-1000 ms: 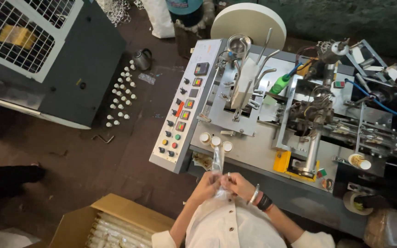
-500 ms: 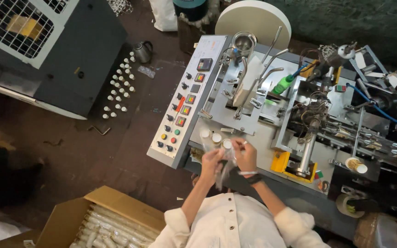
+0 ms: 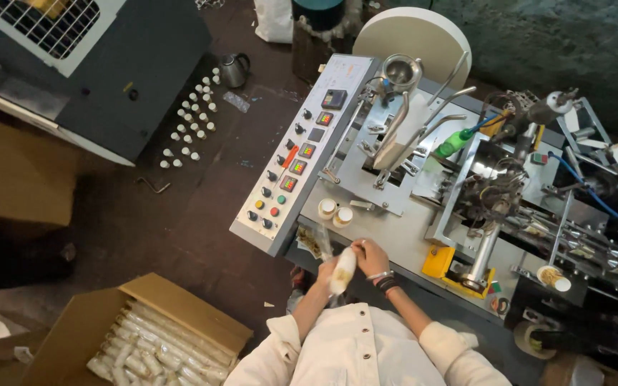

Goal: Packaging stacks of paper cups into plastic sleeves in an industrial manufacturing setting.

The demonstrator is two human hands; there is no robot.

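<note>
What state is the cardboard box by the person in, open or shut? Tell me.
Open: the cardboard box has its flaps spread, showing clear-wrapped white stacks packed inside.

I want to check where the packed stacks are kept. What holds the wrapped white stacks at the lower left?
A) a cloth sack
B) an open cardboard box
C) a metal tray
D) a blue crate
B: the wrapped stacks lie side by side in an open cardboard box on the floor, its flaps folded out.

Both hands grip a white sleeve of cups (image 3: 342, 271) at the machine's (image 3: 395, 236) near edge. Left hand (image 3: 327, 270) and right hand (image 3: 370, 254) flank it. An open carton (image 3: 173, 307) sits on the floor.
</note>
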